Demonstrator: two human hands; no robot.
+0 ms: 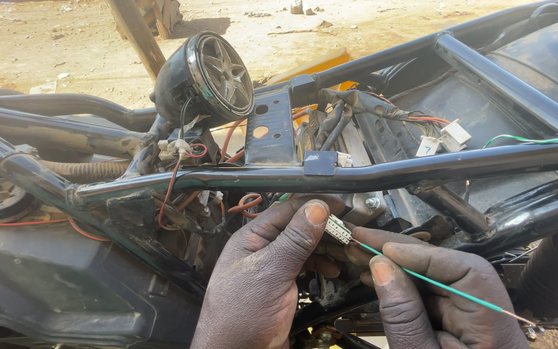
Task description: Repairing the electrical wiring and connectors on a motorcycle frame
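Below the black frame tube [356, 176], left hand [272, 271] grips a white connector [338, 229]; right hand [434, 291] pinches its green wire [447, 289].

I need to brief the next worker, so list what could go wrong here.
1. The thin green wire could slip or bend: the right hand pinches it only lightly.
2. The small white connector in the left hand sits among crowded red wires, so a mix-up is possible.

Your hands are bare: no gloves, rings or watch. The left hand [259, 284] and right hand [434, 297], both below the black frame tube [369, 174], carry dark greasy grime, with short, unpainted nails. No sleeves visible.
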